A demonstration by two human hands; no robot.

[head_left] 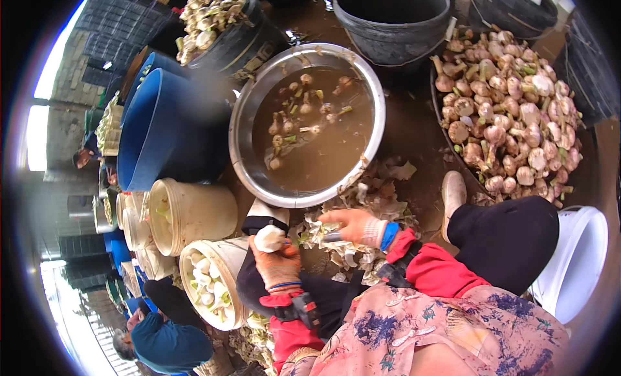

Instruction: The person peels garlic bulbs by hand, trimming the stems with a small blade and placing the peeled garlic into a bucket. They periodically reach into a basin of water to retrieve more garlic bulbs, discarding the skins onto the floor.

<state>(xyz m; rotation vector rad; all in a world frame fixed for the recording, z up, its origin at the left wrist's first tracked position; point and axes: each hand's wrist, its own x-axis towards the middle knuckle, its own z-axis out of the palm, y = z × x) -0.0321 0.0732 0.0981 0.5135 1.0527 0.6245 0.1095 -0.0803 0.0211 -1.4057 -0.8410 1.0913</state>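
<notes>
Your left hand (pixel 279 267), in an orange glove, is closed around a whitish garlic bulb (pixel 269 239), which sits up above your fingers, just in front of your left leg. Your right hand (pixel 358 227), also gloved, is a little to the right and farther off, fingers curled around what looks like a small grey blade (pixel 332 236), partly hidden; the two hands are apart. Beneath them lies a litter of garlic peelings (pixel 352 256), spreading up to the near side of a wide metal basin (pixel 301 200), where loose bulbs (pixel 305 108) float in brown water. To your right and farther away is a big heap of unpeeled garlic (pixel 508 117), and near your right knee stands a white bucket (pixel 577 266). Just left of your left hand, a cream bucket (pixel 235 263) holds pale, trimmed garlic (pixel 207 280). Beyond it are another cream bucket (pixel 206 208) and a tall blue tub (pixel 143 130). A co-worker (pixel 171 343) in a dark blue-green top is at the near left.
</notes>
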